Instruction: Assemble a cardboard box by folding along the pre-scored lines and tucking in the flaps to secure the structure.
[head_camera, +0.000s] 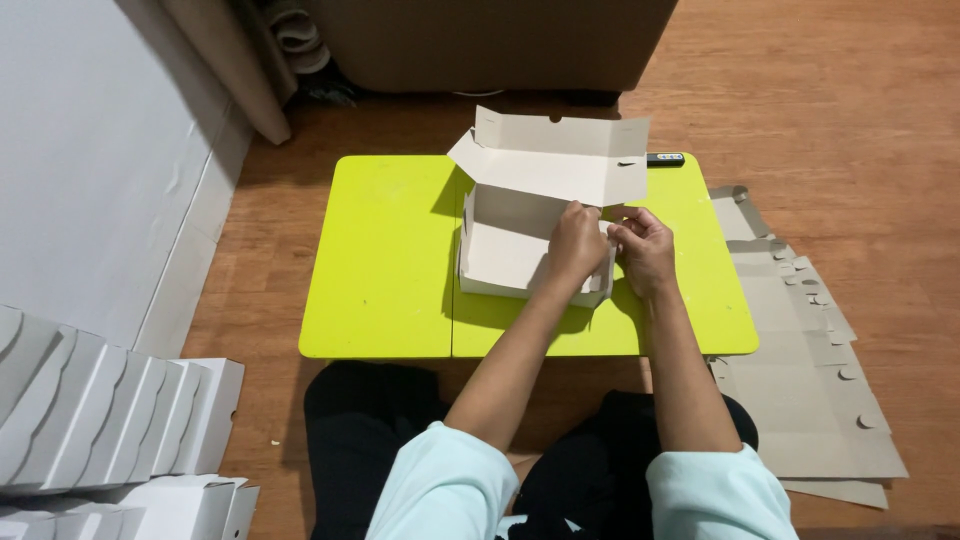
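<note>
Green table (380, 260), cardboard box (510, 250), right wall pinched by both hands (612, 245)

Open yellow-green tabletop (385, 260) left of the half-folded cardboard box (510, 250), free to the near and left edges. Narrower bare strip right of the right hand (645, 250), out to the table's right edge. Blocked behind by the raised lid flap (555, 160), with a dark marker (665, 159) at the far right corner. Flat cardboard blanks (810, 370) spread on the floor to the right; stacked finished boxes (110, 410) crowding the near left. Both forearms crossing the near edge at centre.
</note>
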